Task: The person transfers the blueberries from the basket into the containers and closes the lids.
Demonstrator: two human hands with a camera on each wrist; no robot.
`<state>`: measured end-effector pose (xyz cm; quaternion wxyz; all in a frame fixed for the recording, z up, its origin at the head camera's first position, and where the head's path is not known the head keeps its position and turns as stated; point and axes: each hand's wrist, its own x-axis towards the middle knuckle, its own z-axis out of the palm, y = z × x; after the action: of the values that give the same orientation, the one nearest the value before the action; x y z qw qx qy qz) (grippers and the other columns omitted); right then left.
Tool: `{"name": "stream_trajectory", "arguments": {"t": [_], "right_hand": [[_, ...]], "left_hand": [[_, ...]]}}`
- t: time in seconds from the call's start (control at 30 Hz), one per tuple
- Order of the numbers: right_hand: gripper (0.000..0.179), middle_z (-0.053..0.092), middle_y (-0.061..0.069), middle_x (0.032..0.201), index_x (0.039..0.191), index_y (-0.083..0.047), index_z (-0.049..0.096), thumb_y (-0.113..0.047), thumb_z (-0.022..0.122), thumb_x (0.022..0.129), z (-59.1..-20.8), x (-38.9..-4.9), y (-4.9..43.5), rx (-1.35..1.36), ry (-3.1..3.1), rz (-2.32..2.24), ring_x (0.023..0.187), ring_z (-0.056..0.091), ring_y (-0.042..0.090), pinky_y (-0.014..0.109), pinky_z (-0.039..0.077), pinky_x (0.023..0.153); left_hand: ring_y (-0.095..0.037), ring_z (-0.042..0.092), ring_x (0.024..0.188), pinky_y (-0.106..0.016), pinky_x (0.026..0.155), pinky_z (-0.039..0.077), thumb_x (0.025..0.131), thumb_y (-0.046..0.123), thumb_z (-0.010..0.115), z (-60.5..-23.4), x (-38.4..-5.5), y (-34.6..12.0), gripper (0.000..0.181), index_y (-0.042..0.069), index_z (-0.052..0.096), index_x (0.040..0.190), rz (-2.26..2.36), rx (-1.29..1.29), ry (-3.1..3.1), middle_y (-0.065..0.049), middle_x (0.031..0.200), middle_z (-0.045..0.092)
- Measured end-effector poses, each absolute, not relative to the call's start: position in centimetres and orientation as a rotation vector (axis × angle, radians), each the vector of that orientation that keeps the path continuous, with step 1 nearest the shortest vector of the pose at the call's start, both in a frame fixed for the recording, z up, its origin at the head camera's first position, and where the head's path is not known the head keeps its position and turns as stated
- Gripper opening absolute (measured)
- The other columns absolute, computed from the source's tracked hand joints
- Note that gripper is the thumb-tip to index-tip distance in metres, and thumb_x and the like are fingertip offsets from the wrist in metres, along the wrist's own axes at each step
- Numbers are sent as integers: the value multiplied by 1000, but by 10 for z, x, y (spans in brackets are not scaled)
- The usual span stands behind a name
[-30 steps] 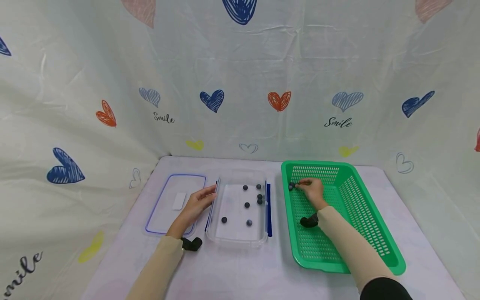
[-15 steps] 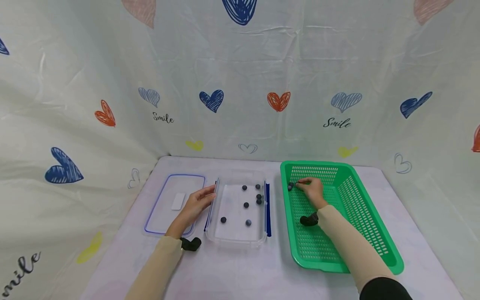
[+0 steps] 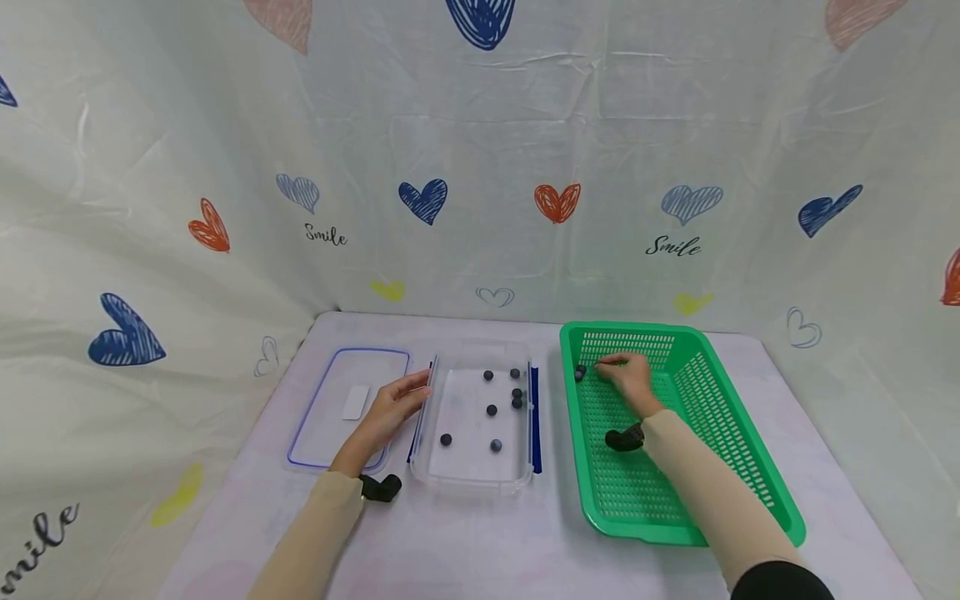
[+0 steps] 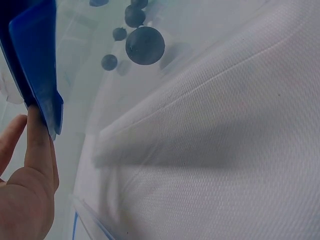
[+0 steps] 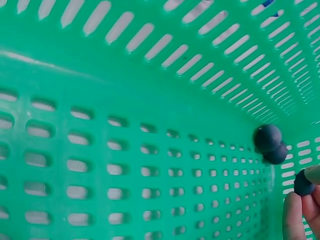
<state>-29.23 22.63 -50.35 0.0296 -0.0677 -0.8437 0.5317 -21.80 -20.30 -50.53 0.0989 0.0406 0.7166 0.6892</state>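
My right hand (image 3: 632, 383) is inside the green basket (image 3: 587, 492), near its far left corner. In the right wrist view its thumb and fingers pinch a blueberry (image 5: 303, 184). Beside it, two more blueberries (image 5: 267, 138) lie touching each other against the basket wall. My left hand (image 3: 392, 412) rests along the left side of a clear plastic box (image 3: 474, 482), its fingers extended and touching the blue latch (image 4: 40, 65). Several blueberries (image 3: 491, 410) are scattered over the bottom of the box.
A clear lid with a blue rim (image 3: 298, 461) lies left of the box, with a white rectangle (image 3: 356, 402) on it. Along the box's right side hangs another blue latch (image 3: 536, 425). A white cloth covers the table (image 3: 465, 550); a heart-printed curtain (image 3: 487, 250) stands behind.
My right hand has drawn slightly right, away from the two blueberries by the basket wall, with a blueberry in its fingertips. The left hand stays at the box.
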Motion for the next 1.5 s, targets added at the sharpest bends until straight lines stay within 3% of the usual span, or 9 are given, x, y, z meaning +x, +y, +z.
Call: {"name": "stream_trajectory", "arguments": {"t": [0.23, 0.6, 0.9, 1.17, 1.3, 1.5], "right_hand": [[26, 65, 19, 108, 112, 9, 68, -7, 71, 92, -493, -289, 227, -186, -2574, 1718, 82, 62, 12, 48, 57, 87], [28, 61, 19, 115, 114, 8, 67, -10, 71, 94, -472, -280, 222, -160, -2566, 1779, 89, 64, 15, 51, 53, 95], [30, 65, 10, 102, 115, 10, 66, -9, 72, 92, -457, -276, 220, -150, -2497, 1904, 81, 63, 6, 50, 51, 98], [33, 65, 8, 104, 116, 9, 65, -11, 74, 91, -445, -268, 216, -121, -2484, 1945, 81, 64, 5, 52, 50, 99], [35, 64, 9, 107, 116, 10, 65, -12, 75, 91, -438, -265, 213, -107, -2492, 1951, 89, 63, 9, 51, 49, 101], [34, 58, 16, 122, 113, 10, 67, -13, 76, 90, -428, -261, 207, -44, -2508, 1967, 119, 50, 30, 51, 45, 104]], "left_hand": [[-32, 42, 136, -29, 107, 43, 100, 17, 63, -505, -218, -203, 56, -1, 42, 149, 2047, 105, 2113, -21, 151, 42], [-29, 44, 134, -27, 106, 43, 100, 16, 62, -504, -217, -201, 56, -1, 41, 150, 2058, 110, 2111, -22, 151, 42], [-30, 42, 136, -26, 106, 42, 101, 18, 62, -505, -217, -202, 56, 0, 41, 150, 2051, 107, 2107, -21, 151, 41], [-31, 42, 136, -26, 106, 43, 100, 17, 62, -504, -217, -202, 56, 0, 42, 150, 2054, 109, 2106, -21, 151, 41], [-30, 42, 136, -27, 107, 42, 100, 18, 63, -503, -217, -201, 56, 0, 42, 150, 2046, 109, 2106, -21, 152, 41], [-31, 42, 137, -29, 108, 41, 101, 17, 62, -504, -217, -202, 56, 0, 41, 150, 2044, 116, 2109, -21, 151, 41]]}}
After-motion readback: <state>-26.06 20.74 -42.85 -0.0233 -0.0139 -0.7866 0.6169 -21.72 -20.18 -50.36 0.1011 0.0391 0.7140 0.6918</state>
